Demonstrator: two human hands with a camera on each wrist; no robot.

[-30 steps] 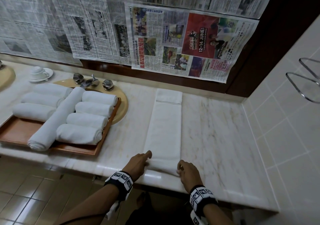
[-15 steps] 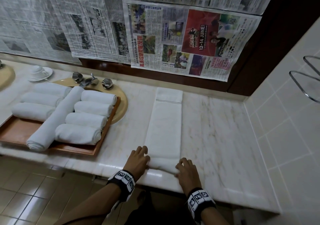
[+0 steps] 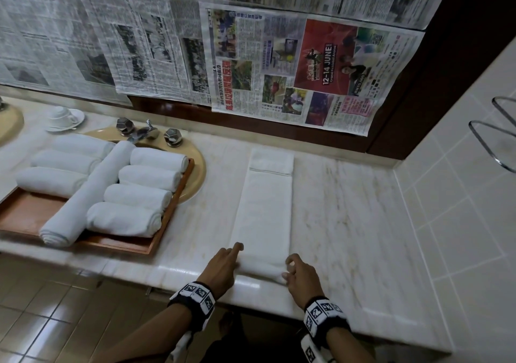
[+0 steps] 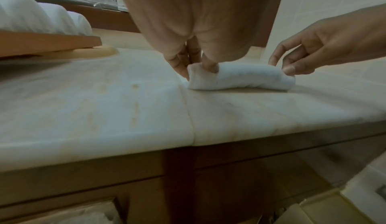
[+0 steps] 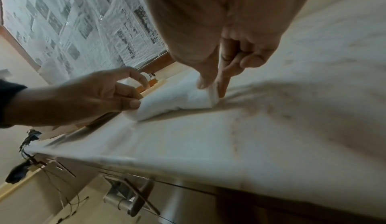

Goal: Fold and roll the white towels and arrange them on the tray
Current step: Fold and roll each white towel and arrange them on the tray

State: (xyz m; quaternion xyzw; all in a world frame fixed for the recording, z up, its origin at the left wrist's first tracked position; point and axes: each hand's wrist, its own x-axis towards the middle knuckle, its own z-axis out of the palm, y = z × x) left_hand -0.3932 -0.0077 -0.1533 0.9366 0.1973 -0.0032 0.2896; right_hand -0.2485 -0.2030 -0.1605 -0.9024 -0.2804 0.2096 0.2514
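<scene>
At the far left of the worktop (image 3: 349,223) a white cup and saucer (image 3: 64,116) stand near the wall. Just right of them a wooden tray (image 3: 167,223) sits partly over a tan sink (image 3: 195,172) with a chrome tap (image 3: 145,132). The tray carries rolled white towels (image 3: 139,197): three side by side on its left, four stacked in a row on its right, and one long roll (image 3: 89,192) lying diagonally between the two groups.

Right of the tray, a folded towel (image 3: 265,209) lies flat as a narrow strip running from the near edge of the worktop toward the wall, its near end turned up into a short, loose roll. The left hand (image 3: 223,269) is at the left end of that roll, thumb and fingertips (image 4: 211,65) pinching it, the index finger stretched out along the towel's edge. The right hand (image 3: 300,277) is at the right end, its curled fingers and thumb (image 5: 205,80) pinching the roll there. Both wrists wear bands with black-and-white markers.

Newspaper sheets (image 3: 279,63) cover the wall behind, and on the tiled wall at the far right hangs a wire rack (image 3: 494,139)
</scene>
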